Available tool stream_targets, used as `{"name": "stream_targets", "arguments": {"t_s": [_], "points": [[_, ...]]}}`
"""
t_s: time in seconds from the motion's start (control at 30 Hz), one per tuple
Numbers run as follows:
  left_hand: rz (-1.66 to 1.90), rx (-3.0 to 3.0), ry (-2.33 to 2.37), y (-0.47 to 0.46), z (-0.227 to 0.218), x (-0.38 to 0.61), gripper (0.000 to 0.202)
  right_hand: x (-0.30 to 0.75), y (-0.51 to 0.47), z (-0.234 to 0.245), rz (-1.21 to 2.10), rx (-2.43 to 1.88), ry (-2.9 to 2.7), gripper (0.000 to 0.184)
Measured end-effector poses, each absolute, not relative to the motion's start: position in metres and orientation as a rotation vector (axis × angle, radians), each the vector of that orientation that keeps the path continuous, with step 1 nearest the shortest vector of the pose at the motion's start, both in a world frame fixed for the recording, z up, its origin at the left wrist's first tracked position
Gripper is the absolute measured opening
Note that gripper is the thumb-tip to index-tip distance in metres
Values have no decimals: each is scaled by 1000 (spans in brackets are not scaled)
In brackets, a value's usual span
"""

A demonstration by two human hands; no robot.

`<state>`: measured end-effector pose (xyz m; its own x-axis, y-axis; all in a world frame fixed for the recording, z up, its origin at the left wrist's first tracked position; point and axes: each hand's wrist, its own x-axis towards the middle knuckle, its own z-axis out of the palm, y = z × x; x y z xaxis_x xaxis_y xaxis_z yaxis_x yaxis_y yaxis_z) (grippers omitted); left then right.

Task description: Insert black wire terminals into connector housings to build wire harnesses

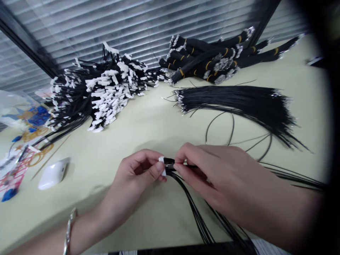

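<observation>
Between the thumb and fingers of my left hand is a white plastic connector. Several black wires run out of its right side and curve down past the table's front edge. My right hand is closed in a pinch on a black wire just right of the connector. Its fingers hide the exact grip, and I cannot tell whether the wire tip sits inside the connector. More wires trail out beneath my right wrist to the right.
A spread bundle of black wires with metal ends lies behind my right hand. Banded wire bundles are stacked at the back. Wires with white connectors are heaped back left. A white earbud-style case and rubber bands lie left.
</observation>
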<state>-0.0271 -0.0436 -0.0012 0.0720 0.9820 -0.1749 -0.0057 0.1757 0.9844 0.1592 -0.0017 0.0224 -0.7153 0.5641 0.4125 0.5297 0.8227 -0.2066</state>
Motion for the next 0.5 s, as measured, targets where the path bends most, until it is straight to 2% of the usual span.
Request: {"name": "stream_targets", "arguments": {"t_s": [0.5], "points": [[1038, 1114, 1265, -42, -2, -26, 10, 160, 2, 26, 285, -928, -2499, 11]]}}
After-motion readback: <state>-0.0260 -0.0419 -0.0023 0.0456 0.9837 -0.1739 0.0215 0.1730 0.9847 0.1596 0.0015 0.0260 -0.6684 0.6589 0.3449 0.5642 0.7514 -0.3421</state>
